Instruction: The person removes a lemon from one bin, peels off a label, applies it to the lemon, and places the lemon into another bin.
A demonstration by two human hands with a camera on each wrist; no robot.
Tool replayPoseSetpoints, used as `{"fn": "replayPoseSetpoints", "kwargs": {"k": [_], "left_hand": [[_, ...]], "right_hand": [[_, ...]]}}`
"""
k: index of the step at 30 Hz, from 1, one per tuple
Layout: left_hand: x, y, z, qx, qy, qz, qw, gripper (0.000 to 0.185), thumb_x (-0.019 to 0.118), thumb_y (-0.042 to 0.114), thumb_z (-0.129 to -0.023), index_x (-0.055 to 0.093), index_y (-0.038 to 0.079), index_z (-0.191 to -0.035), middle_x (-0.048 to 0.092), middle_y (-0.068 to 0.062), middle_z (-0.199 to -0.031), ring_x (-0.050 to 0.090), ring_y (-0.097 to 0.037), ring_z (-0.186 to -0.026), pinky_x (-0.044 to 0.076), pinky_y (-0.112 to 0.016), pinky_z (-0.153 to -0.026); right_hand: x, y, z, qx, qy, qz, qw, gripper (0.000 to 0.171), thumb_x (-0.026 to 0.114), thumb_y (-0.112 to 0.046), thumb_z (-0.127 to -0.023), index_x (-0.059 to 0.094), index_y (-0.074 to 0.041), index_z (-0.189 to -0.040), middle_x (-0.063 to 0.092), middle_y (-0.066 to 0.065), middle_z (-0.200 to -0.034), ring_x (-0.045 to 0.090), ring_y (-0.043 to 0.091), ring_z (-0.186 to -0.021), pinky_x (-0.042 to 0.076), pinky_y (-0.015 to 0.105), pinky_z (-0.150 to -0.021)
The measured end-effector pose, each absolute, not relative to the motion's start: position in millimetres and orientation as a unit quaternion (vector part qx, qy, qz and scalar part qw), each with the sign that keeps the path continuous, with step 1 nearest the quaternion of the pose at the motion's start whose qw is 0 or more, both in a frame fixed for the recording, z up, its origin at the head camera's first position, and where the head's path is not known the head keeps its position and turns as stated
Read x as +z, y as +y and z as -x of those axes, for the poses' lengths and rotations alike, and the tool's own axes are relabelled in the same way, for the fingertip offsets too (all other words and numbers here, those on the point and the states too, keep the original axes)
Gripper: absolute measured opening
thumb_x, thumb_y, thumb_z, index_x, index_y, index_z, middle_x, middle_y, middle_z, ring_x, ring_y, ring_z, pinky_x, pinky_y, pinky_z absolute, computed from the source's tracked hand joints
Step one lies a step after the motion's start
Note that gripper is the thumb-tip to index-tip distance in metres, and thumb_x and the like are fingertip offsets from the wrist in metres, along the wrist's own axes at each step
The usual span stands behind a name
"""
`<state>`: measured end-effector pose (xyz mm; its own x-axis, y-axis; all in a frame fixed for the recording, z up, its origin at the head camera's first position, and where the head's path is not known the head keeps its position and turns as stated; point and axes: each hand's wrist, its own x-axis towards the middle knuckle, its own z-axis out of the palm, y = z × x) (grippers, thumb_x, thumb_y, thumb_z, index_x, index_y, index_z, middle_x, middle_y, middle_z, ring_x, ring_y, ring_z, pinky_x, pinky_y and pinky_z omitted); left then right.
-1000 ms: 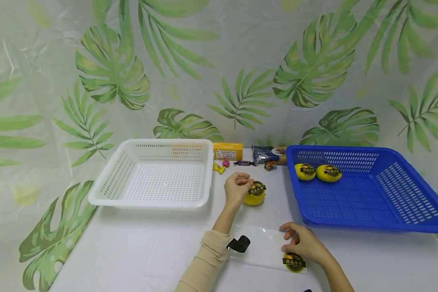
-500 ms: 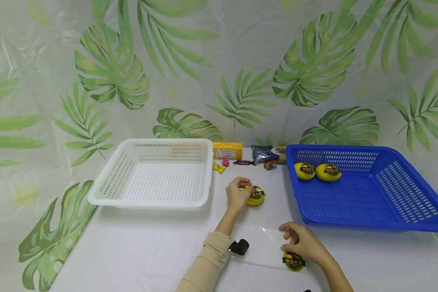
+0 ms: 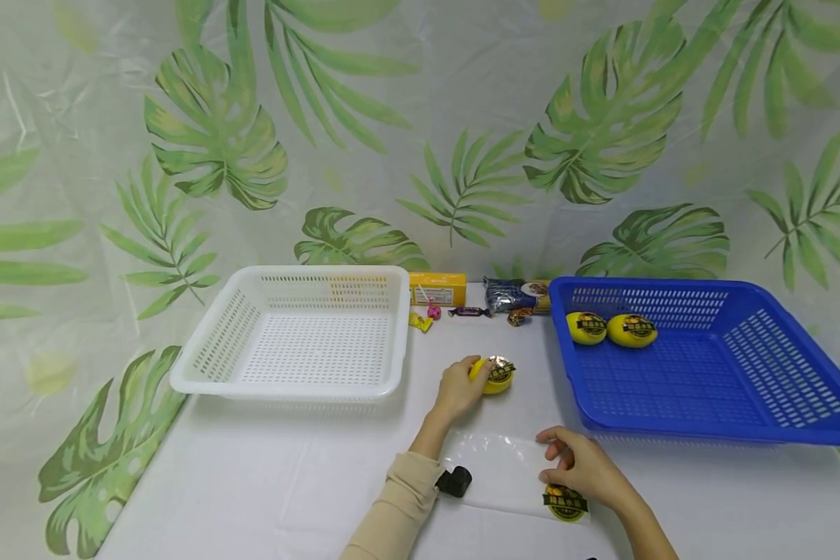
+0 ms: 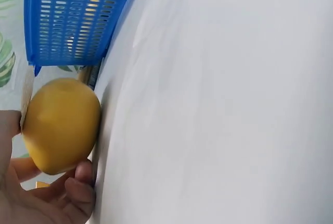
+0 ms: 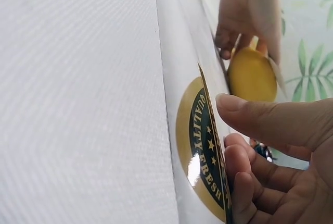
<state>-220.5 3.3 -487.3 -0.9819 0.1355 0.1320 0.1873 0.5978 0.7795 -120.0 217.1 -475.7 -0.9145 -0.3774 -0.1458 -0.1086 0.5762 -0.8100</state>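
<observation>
My left hand [image 3: 460, 387] holds a yellow lemon [image 4: 62, 125] on the table, with the thumb on a black-and-gold sticker [image 3: 502, 369] that lies over the fruit's top. From the left wrist view, the sticker's edge stands off the lemon near the thumb, while other fingers sit behind and below. Nearer the front, my right hand [image 3: 588, 467] stays loosely bent beside a second round sticker [image 5: 200, 146] on a clear sheet [image 3: 497, 474]. That sticker's banner edge stands raised close to the thumb and fingertips; whether they touch it, I cannot tell.
To the right stands a blue basket [image 3: 672, 428] with two stickered lemons [image 3: 631, 330] inside. A white basket [image 3: 287, 389] is on the left. Along the back lie a yellow box [image 3: 437, 289], a dark snack packet [image 3: 507, 295], a pink lollipop [image 3: 433, 311] and wrapped candies [image 3: 469, 312].
The sticker on the lemon has gone from tilted up to lying over it. My left hand has come down and closer around the lemon, which shifted slightly right. My right hand has barely moved.
</observation>
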Motion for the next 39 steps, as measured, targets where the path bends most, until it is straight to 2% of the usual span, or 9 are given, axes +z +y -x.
{"fn": "replayPoseSetpoints", "kwargs": {"k": [7,13,17,22,25,28,33,35,39], "left_hand": [[-485.8,2.7,223.2,-0.401,-0.897,0.186,0.007,0.039,0.049,0.028,-0.095,0.058,0.005,-0.125,0.066,-0.014,-0.109,0.061,-0.026,-0.097,0.047,-0.033,-0.085],[-485.4,7.3,223.2,-0.378,-0.903,0.205,-0.012,0.039,0.042,0.022,-0.095,0.055,0.017,-0.131,0.066,-0.013,-0.106,0.056,-0.024,-0.094,0.045,-0.033,-0.081],[-485.3,9.6,220.6,-0.341,-0.91,0.236,-0.019,0.039,0.037,0.029,-0.099,0.05,0.018,-0.134,0.063,-0.015,-0.115,0.055,-0.029,-0.106,0.043,-0.037,-0.09],[-486.2,9.0,217.3,-0.37,-0.898,0.238,-0.012,0.044,0.043,0.037,-0.098,0.049,0.011,-0.133,0.063,-0.015,-0.108,0.056,-0.028,-0.097,0.045,-0.036,-0.084],[-490.0,8.1,218.6,-0.444,-0.874,0.198,-0.02,0.045,0.053,0.033,-0.094,0.049,0.005,-0.13,0.063,-0.014,-0.101,0.055,-0.021,-0.088,0.045,-0.031,-0.078],[-490.3,6.2,220.6,-0.53,-0.833,0.155,-0.029,0.045,0.059,0.027,-0.092,0.048,0.003,-0.127,0.063,-0.014,-0.096,0.054,-0.014,-0.078,0.047,-0.028,-0.071],[-468.7,1.8,217.8,-0.677,-0.727,0.109,-0.044,0.039,0.059,0.019,-0.093,0.05,-0.001,-0.125,0.062,-0.017,-0.098,0.058,-0.013,-0.066,0.056,-0.041,-0.065],[-451.7,0.5,212.3,-0.704,-0.702,0.096,-0.033,0.035,0.055,0.019,-0.096,0.053,-0.002,-0.123,0.062,-0.016,-0.095,0.058,-0.014,-0.061,0.056,-0.043,-0.062],[-420.5,-0.8,201.1,-0.709,-0.701,0.07,0.019,0.031,0.045,0.019,-0.1,0.058,-0.005,-0.115,0.06,-0.009,-0.078,0.053,-0.012,-0.051,0.05,-0.028,-0.05]], "right_hand": [[-474.2,217.8,119.6,-0.432,0.877,0.145,0.152,0.048,0.079,-0.012,-0.074,0.057,0.005,-0.113,0.054,0.005,-0.082,0.049,0.009,-0.063,0.044,0.024,-0.055],[-474.0,216.8,118.8,-0.432,0.878,0.144,0.149,0.047,0.078,-0.014,-0.076,0.057,0.004,-0.113,0.055,0.005,-0.083,0.049,0.009,-0.063,0.044,0.024,-0.055],[-474.8,215.9,117.3,-0.43,0.88,0.136,0.146,0.046,0.077,-0.015,-0.076,0.057,0.004,-0.113,0.055,0.005,-0.083,0.049,0.009,-0.063,0.043,0.024,-0.055],[-474.3,213.3,116.2,-0.428,0.884,0.129,0.138,0.044,0.077,-0.015,-0.077,0.058,0.004,-0.112,0.056,0.004,-0.083,0.05,0.011,-0.064,0.043,0.024,-0.055],[-473.0,208.2,117.3,-0.437,0.886,0.114,0.103,0.041,0.074,-0.015,-0.079,0.058,0.004,-0.112,0.058,0.004,-0.081,0.052,0.009,-0.063,0.044,0.024,-0.055],[-471.4,198.8,120.8,-0.461,0.883,0.08,0.031,0.038,0.071,-0.017,-0.084,0.059,0.004,-0.113,0.06,0.005,-0.081,0.053,0.009,-0.062,0.046,0.023,-0.053],[-465.9,175.2,130.9,-0.489,0.865,0.062,-0.091,0.043,0.057,-0.022,-0.094,0.049,0.001,-0.129,0.063,0.016,-0.097,0.064,0.023,-0.072,0.051,0.025,-0.057],[-460.9,162.7,135.5,-0.493,0.861,0.074,-0.104,0.046,0.049,-0.023,-0.098,0.041,0.001,-0.137,0.061,0.023,-0.109,0.066,0.031,-0.079,0.054,0.028,-0.061],[-449.8,136.8,146.6,-0.512,0.849,0.08,-0.104,0.051,0.038,-0.025,-0.102,0.027,0.001,-0.145,0.051,0.03,-0.124,0.065,0.038,-0.086,0.055,0.036,-0.067]]}}
